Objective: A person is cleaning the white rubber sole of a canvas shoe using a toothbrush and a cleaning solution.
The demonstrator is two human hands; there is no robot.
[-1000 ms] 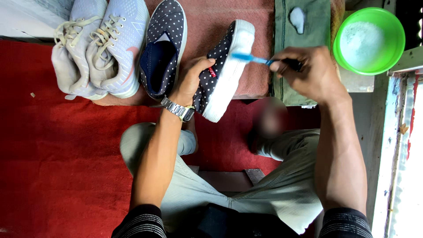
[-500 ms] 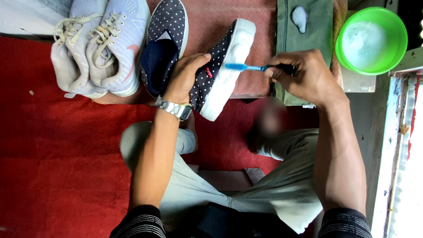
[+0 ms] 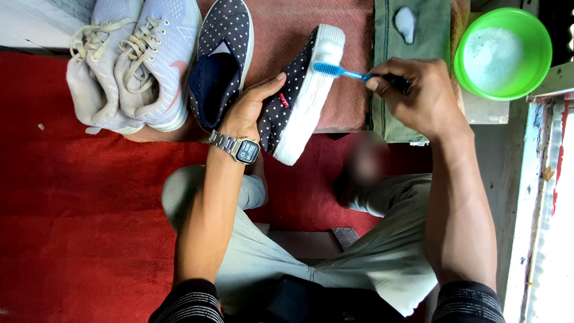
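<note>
My left hand (image 3: 251, 110) grips a dark blue dotted slip-on shoe (image 3: 299, 96) tilted on its side, its white sole facing right. My right hand (image 3: 424, 96) holds a blue toothbrush (image 3: 344, 72) by its dark handle, the bristles pressed on the white sole near the toe end. A metal wristwatch (image 3: 238, 147) sits on my left wrist. The matching dotted shoe (image 3: 224, 60) lies upright just left of the held one.
A pair of light grey lace-up sneakers (image 3: 128, 66) rests at the upper left. A green bowl (image 3: 503, 52) of soapy water stands at the upper right beside a green cloth (image 3: 412, 42) with foam. Red carpet (image 3: 89, 227) covers the floor; my legs are below.
The toothbrush has slid along the white sole, first down toward the middle, then back up near the toe end. The left hand keeps its hold on the shoe.
</note>
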